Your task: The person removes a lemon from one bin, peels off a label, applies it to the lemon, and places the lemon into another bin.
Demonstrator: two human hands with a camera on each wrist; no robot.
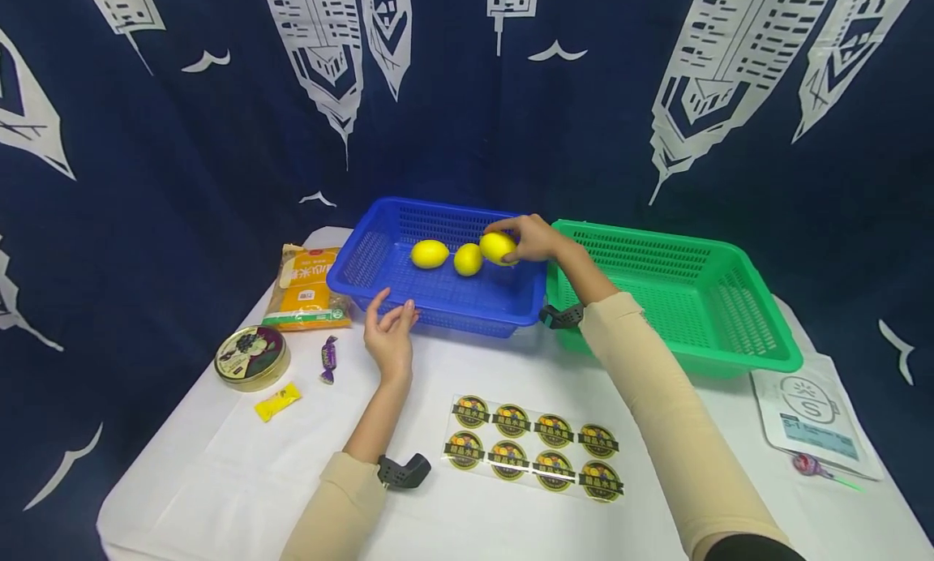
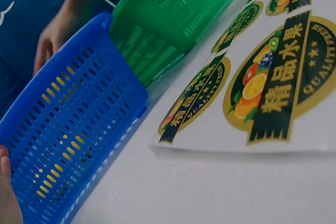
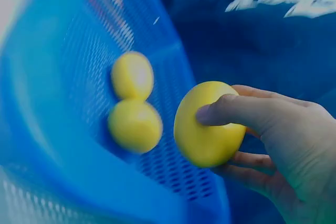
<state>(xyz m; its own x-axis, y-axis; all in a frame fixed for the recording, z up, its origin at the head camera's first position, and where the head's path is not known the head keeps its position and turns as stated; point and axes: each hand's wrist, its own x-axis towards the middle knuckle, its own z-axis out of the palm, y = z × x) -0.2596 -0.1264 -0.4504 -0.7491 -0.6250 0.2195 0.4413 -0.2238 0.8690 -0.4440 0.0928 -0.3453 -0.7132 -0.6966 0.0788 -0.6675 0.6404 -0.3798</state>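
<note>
My right hand grips a yellow lemon over the right part of the blue basket, the thumb across its side. Two more lemons lie on the basket's floor: one on the left, the other in the middle. At the basket's front wall is my left hand, its fingers loosely bent and the fingertips right at the rim. Only a bit of that hand shows in the left wrist view.
A green basket stands against the blue one's right side. In front lies a sheet of round stickers. To the left are an orange food bag, a round tin and two wrapped candies. A white pouch and a lollipop lie far right.
</note>
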